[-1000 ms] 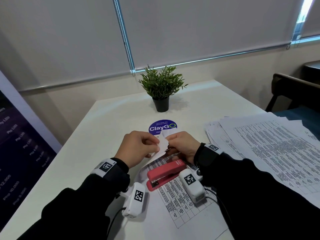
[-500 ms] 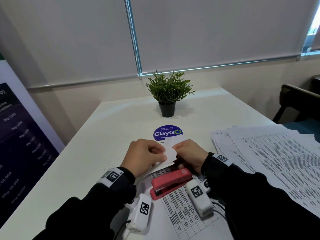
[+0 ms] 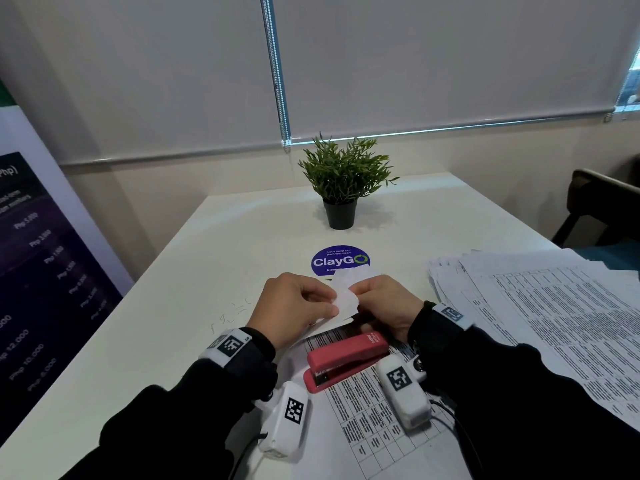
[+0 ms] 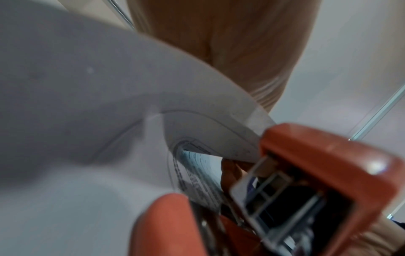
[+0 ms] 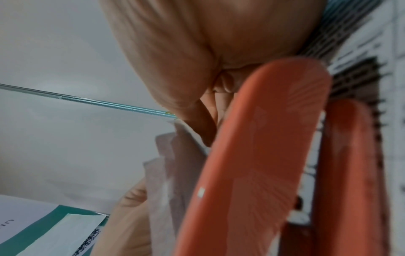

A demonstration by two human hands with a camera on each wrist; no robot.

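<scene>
Barely anything's shifted, just my view drifting a bit: left hand [image 3: 294, 308] and right hand [image 3: 386, 306] still pinch the lifted paper corner [image 3: 346, 299] together, right behind the red stapler [image 3: 348, 356] lying on the printed sheet [image 3: 363, 420].

**White table, papers to the right**

The white table [image 3: 194, 306] carries a potted plant [image 3: 341, 188] at the far end, a round blue sticker [image 3: 341, 261] (it reads ClayGo) nearer in, a spread stack of papers [image 3: 554, 306] on the right, and a printed sheet [image 3: 367, 420] at the near edge.
</scene>
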